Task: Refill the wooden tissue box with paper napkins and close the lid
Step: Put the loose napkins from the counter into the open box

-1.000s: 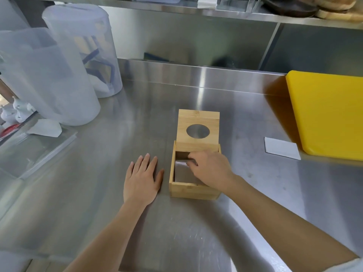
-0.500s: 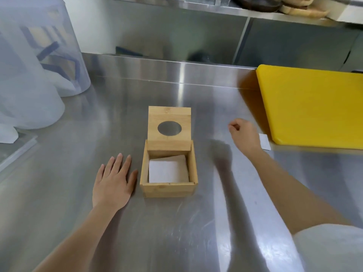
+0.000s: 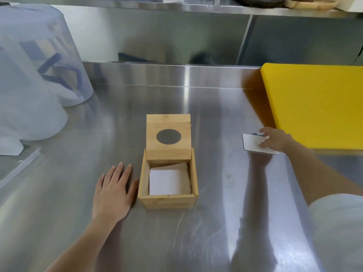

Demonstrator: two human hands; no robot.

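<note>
Pinching should take one sheet cleanly: right hand [image 3: 275,139] fingers curl onto a loose napkin [image 3: 252,144] beside the yellow board [image 3: 318,105]; grip not yet clearly closed. Left hand [image 3: 114,190] lies flat, fingers together, beside the wooden tissue box [image 3: 168,201] at counter centre, lid [image 3: 169,122] upright, white napkins [image 3: 169,182] inside.

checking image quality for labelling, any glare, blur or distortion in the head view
Head view: bright glare streaks on the steel counter; the right hand on the loose napkin is slightly motion-blurred; wide-angle bending at the edges; wooden tissue box sharp.
</note>
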